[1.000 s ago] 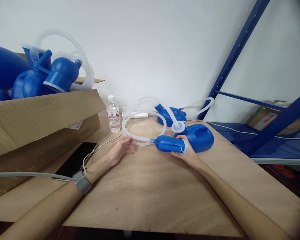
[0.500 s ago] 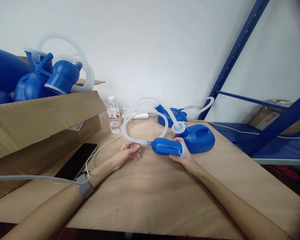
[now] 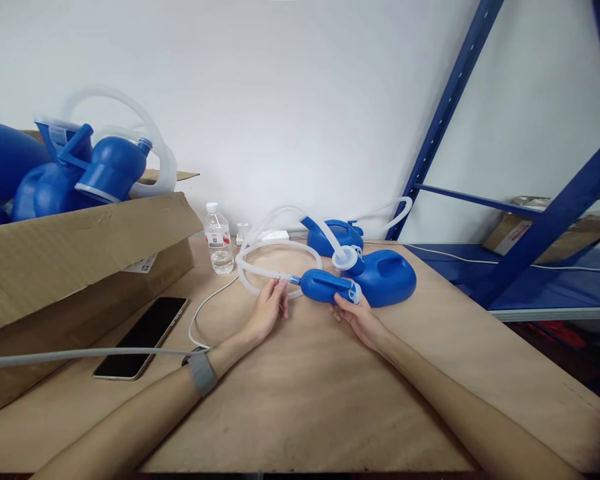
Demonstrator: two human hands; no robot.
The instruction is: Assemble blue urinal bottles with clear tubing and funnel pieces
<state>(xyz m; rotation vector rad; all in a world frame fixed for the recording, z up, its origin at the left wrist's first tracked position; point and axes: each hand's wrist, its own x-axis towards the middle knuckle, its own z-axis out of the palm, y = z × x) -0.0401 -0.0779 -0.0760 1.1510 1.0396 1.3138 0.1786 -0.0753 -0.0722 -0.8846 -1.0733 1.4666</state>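
My right hand [image 3: 356, 319] holds a small blue plastic urinal head [image 3: 323, 285] by its clear-rimmed wide end. From its narrow left end runs a white translucent hose [image 3: 261, 269], looped on the table. My left hand [image 3: 273, 305] pinches the hose close to where it meets the blue neck, near a small clip or tie. Just behind my right hand lies a big blue bottle [image 3: 387, 277] with a white cap and tube [image 3: 345, 256] at its mouth. Another blue bottle [image 3: 333, 237] stands farther back by the wall.
An open cardboard box [image 3: 90, 240] on the left is heaped with blue plastic parts [image 3: 113, 167] and hoses. A water bottle [image 3: 219, 240], a phone [image 3: 143, 337] and a cable [image 3: 200, 307] lie near it. At the right stands a blue metal shelf [image 3: 530, 267] with a carton [image 3: 523, 230].
The view has shifted slightly. The urinal head has turned so that its handle side faces up more, and the hose loop has sunk lower to the table. Both hands keep their hold.
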